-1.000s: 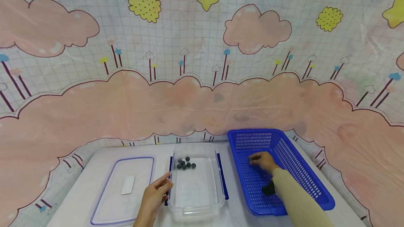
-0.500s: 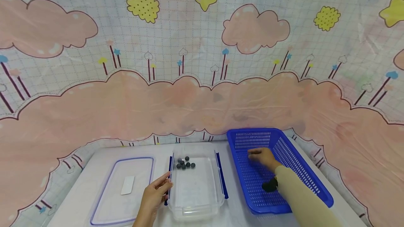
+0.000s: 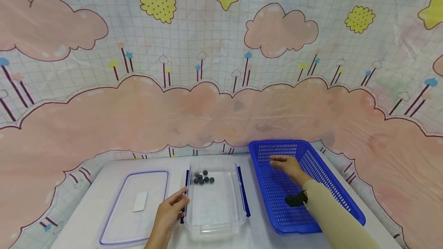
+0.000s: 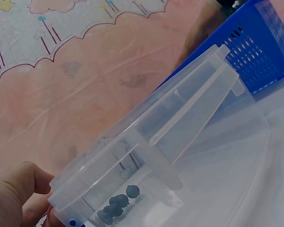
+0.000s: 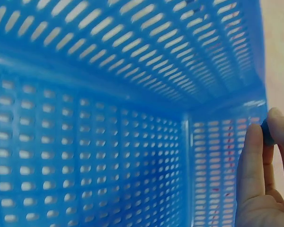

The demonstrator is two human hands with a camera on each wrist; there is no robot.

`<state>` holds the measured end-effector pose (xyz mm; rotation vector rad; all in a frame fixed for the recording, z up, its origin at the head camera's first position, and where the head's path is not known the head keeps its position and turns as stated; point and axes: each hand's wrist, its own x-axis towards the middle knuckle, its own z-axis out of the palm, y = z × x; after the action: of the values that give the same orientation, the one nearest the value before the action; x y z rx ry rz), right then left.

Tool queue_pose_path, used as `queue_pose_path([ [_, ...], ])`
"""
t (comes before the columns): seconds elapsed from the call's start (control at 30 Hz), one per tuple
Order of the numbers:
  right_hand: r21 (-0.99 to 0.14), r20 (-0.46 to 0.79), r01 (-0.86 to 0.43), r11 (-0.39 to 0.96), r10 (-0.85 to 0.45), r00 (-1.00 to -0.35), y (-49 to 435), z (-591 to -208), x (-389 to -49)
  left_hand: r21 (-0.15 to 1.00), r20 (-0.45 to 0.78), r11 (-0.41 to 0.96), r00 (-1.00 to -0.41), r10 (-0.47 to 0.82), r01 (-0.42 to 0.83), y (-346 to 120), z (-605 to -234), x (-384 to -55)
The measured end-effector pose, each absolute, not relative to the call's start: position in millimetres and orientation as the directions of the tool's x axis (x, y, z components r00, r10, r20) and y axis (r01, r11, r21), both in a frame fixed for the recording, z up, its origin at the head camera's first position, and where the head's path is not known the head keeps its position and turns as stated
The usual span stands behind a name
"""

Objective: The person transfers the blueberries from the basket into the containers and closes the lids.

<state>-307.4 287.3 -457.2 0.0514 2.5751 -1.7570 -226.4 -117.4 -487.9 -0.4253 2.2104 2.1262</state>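
My right hand (image 3: 288,167) is raised over the blue perforated basket (image 3: 265,199). Its thumb and fingertips pinch a small dark round ball (image 5: 267,133), seen at the right edge of the right wrist view. My left hand (image 3: 167,213) grips the left side of a clear plastic container (image 3: 216,229), with thumb and fingers at its wall by the blue side latch. Several similar dark balls (image 3: 201,181) lie clustered in the container's far left corner; in the left wrist view the balls (image 4: 117,204) show through the clear wall.
A clear lid (image 3: 119,222) with a blue seal lies left of the container, bearing a white rectangle (image 3: 140,201). Blue latches (image 3: 243,191) stick out along the container's sides. A black wrist band (image 3: 294,200) hangs over the basket. Patterned cloth (image 3: 214,120) backs the white table.
My right hand has risen from the basket floor and shifted a little toward the far end, pinching the ball. The left hand and container have stayed in place.
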Motion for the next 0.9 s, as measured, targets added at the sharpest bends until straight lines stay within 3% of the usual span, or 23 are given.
queue_pose_path([
  [0.9,-0.957,-0.048,0.03,0.288,-0.054,-0.997,260,-439,-310,0.974,-0.222,0.004,-0.961,-0.167,-0.225,-116,-487,-226],
])
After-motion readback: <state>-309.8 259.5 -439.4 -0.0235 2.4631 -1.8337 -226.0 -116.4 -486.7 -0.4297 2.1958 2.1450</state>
